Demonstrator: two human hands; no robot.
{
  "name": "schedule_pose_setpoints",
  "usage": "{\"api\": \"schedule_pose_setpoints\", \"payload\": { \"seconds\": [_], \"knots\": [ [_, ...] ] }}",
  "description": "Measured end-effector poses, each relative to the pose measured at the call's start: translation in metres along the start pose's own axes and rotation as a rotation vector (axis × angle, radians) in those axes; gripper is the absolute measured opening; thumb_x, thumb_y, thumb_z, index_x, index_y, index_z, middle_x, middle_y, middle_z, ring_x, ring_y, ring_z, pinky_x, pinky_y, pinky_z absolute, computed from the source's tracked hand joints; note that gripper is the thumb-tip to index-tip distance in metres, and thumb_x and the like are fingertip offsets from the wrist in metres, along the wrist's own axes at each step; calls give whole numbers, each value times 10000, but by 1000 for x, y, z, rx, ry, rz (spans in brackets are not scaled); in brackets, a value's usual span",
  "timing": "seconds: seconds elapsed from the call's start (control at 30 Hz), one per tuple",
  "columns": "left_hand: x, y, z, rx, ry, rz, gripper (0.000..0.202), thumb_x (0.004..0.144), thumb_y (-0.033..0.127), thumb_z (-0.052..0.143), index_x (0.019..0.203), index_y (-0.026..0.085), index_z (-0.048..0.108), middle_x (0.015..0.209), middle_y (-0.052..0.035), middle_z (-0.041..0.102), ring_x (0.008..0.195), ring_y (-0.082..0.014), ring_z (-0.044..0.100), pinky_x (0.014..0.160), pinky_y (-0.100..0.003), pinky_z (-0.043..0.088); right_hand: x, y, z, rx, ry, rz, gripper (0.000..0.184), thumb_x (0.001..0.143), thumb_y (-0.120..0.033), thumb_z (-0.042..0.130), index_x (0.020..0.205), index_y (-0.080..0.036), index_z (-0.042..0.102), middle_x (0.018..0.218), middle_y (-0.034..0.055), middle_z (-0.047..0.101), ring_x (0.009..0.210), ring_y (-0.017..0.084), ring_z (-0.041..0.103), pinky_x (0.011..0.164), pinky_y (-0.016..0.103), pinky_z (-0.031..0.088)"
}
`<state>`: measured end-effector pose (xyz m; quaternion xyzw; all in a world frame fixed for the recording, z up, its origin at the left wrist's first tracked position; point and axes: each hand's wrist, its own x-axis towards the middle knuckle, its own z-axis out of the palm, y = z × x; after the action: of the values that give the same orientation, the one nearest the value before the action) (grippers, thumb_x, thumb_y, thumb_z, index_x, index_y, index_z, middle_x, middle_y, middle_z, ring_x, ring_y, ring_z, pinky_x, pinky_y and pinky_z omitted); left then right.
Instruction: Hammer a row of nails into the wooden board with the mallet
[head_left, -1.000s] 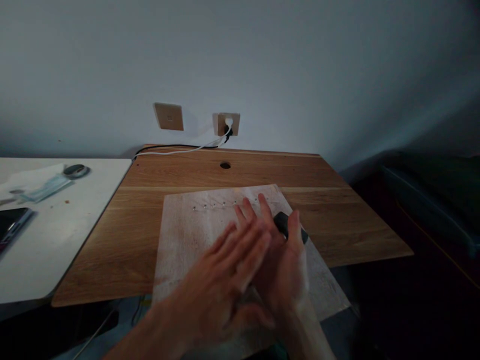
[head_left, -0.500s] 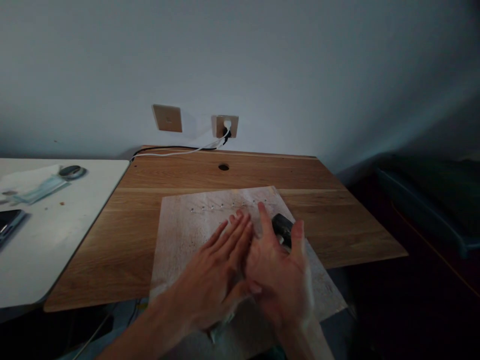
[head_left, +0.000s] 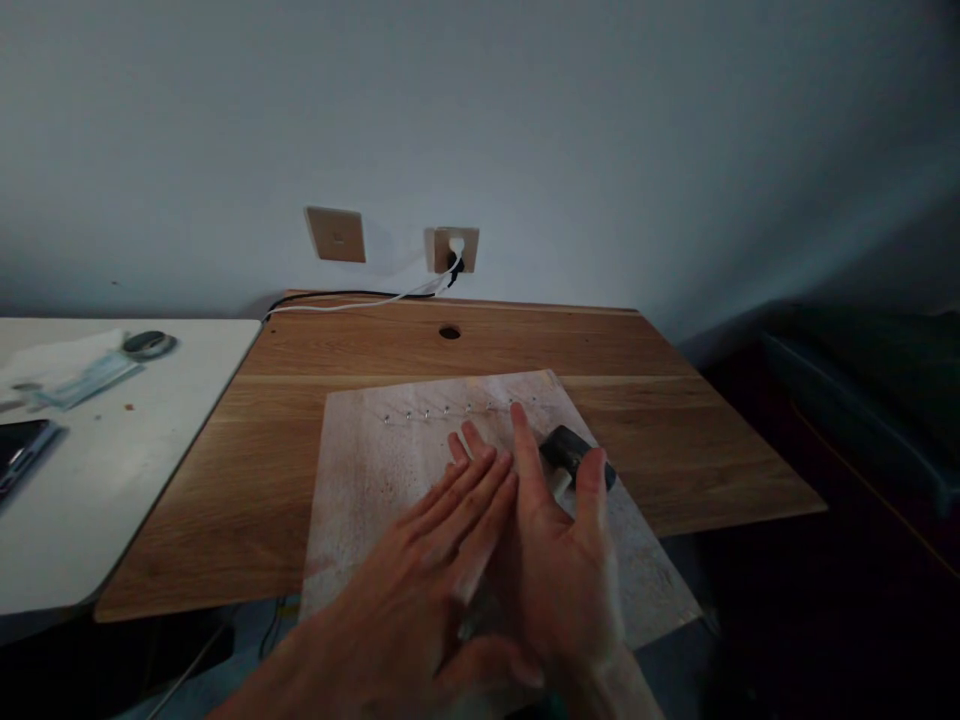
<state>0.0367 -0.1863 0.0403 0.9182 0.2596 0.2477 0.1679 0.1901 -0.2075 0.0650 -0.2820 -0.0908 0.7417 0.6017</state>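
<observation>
My left hand lies with its fingers stretched against the palm side of my right hand. The right hand is turned up, its index finger and thumb spread apart. I see nothing held in either, though the space between the palms is hidden. Both are over a pale, stained board, where several small metal nails or screws stand in a row along the far side. Just beyond my right thumb rests a black mallet-like head with a pale handle, partly covered by the hand.
Under the board is a wooden desk with a cable hole. A white table adjoins on the left, bearing a face mask, a tape roll and a phone. Cables run to a wall socket.
My left hand has slid down and back along the right hand, and the right hand's fingertips now show past it. The mallet-like head is more exposed.
</observation>
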Motion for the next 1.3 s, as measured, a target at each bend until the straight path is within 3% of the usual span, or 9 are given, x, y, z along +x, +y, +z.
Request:
{"api": "schedule_pose_setpoints", "payload": {
  "seconds": [0.2,0.37,0.5,0.7,0.87,1.03,1.1,1.2,1.3],
  "knots": [
    [1,-12,-8,85,-25,-150,740,1104,638,325,1650,139,354,1704,-154,390,1619,-279,284,1345,-528,257,-5,4,0,-27,-107,20,901,854,-925,521,1610,-440,448,1592,49,595,1575,286,405,1290,618,234],
    [-3,-6,-8,-2,-29,-19,811,1081,685,328,1710,191,194,1744,-124,308,1625,-283,267,1328,-515,312,-5,6,-3,-30,-13,0,926,817,-957,518,1591,-451,481,1529,61,653,1538,295,467,1269,623,297],
    [-3,-14,-3,118,-8,-146,704,1120,587,331,1690,181,261,1711,-134,386,1610,-273,313,1343,-534,262,-6,5,-3,-42,-102,18,904,856,-928,512,1621,-454,422,1557,63,630,1559,296,433,1267,662,256],
    [-12,-4,3,83,-20,-40,952,1047,723,402,1724,176,16,1759,-144,264,1631,-304,253,1316,-498,333,-4,2,-6,-15,-53,5,900,852,-931,509,1614,-459,433,1555,59,631,1577,289,404,1289,647,190],
    [-13,-6,8,302,118,-210,821,1119,559,361,1720,169,-41,1751,-186,268,1620,-340,277,1309,-582,299,-4,-1,0,-38,-85,-52,845,903,-906,454,1611,-444,444,1537,46,650,1536,265,472,1314,597,130],
    [-13,4,11,165,-56,65,1007,1043,734,388,1708,168,-113,1772,-150,209,1637,-307,235,1320,-490,300,-2,-3,0,-66,-32,-32,819,900,-909,449,1587,-464,475,1490,34,689,1502,258,517,1320,578,101],
    [-15,6,13,204,-66,-32,983,1060,690,410,1704,180,-129,1769,-148,227,1636,-308,241,1328,-522,269,1,-2,-2,-69,-27,-35,835,896,-914,445,1591,-452,475,1495,36,685,1507,255,511,1323,566,94],
    [-17,7,14,266,49,-207,946,1080,649,399,1707,163,-116,1778,-188,153,1646,-361,174,1322,-599,232,3,-1,-4,-68,-20,-66,775,928,-882,439,1557,-438,525,1549,8,641,1527,229,484,1331,530,118],
    [-17,12,14,137,7,-17,989,1046,725,389,1711,189,-110,1781,-142,174,1648,-332,186,1320,-537,286,3,0,-4,-83,18,-100,721,964,-842,428,1523,-411,572,1569,-6,622,1540,217,464,1333,521,132]
  ]
}}
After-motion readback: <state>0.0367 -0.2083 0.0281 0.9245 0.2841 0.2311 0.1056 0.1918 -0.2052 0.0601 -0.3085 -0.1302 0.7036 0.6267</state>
